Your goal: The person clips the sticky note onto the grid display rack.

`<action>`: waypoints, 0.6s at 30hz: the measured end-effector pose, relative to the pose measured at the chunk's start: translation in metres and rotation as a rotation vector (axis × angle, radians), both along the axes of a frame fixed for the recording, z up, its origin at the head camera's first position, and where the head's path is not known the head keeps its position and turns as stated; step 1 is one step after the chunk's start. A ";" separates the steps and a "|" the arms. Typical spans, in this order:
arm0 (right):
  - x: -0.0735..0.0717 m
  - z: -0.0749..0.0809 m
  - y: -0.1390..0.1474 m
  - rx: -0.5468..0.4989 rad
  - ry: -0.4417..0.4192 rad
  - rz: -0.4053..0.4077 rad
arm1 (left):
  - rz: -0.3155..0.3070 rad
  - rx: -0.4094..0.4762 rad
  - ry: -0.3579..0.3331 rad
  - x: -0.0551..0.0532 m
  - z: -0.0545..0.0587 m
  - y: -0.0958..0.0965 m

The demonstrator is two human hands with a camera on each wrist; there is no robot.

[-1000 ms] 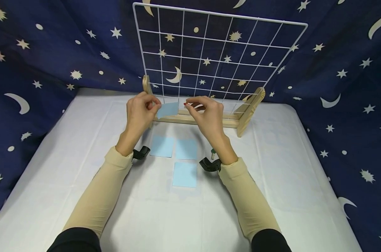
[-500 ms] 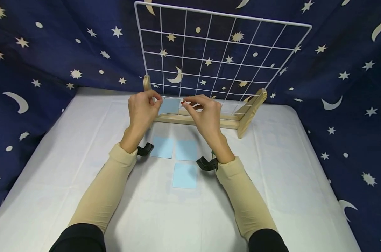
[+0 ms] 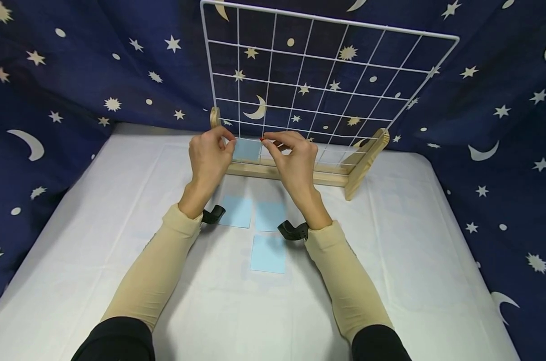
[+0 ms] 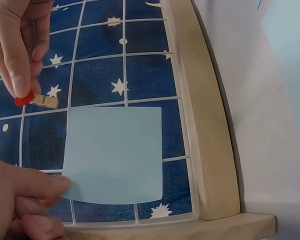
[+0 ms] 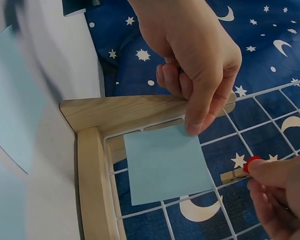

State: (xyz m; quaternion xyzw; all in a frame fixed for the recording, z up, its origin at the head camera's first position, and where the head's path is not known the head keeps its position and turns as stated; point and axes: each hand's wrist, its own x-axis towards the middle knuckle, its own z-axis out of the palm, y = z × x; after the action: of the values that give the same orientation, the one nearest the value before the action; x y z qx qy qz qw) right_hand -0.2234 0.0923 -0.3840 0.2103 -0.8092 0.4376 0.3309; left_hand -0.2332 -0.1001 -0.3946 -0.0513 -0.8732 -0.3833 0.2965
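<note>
My left hand (image 3: 209,155) pinches a light-blue paper square (image 4: 112,155) by one corner. That sheet lies flat over the white wire grid (image 5: 238,133) at its lower left cells. In the right wrist view the left thumb (image 5: 194,122) sits on the sheet's corner. My right hand (image 3: 295,158) pinches a small wooden clothespin (image 5: 233,175) with a red ornament (image 4: 24,99) on its gripped end. The clothespin's wooden tip points toward the paper and is a short gap away from its edge in the left wrist view.
The grid stands upright in a wooden base (image 3: 254,170) with a slanted side foot (image 3: 365,165) at the right. Three more blue paper squares (image 3: 268,254) lie on the white-covered table (image 3: 218,311) between the forearms. A dark blue star-patterned cloth (image 3: 133,65) hangs behind.
The left hand has brought the paper square from a tilted position up flat against the grid. The right hand with the clothespin has moved slightly up and closer to the grid.
</note>
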 end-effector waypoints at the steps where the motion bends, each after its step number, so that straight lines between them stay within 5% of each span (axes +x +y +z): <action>1: -0.001 -0.001 -0.001 -0.002 0.001 0.003 | 0.002 0.000 0.003 0.000 0.000 -0.001; 18: -0.009 -0.008 -0.012 -0.013 0.046 -0.051 | 0.032 -0.026 0.055 -0.001 -0.004 0.005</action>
State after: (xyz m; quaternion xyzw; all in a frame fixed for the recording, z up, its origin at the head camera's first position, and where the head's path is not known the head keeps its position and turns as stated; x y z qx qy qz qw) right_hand -0.2328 0.0804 -0.3918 0.1977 -0.8035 0.4294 0.3618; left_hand -0.2347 -0.0946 -0.3987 -0.0517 -0.8704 -0.3656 0.3258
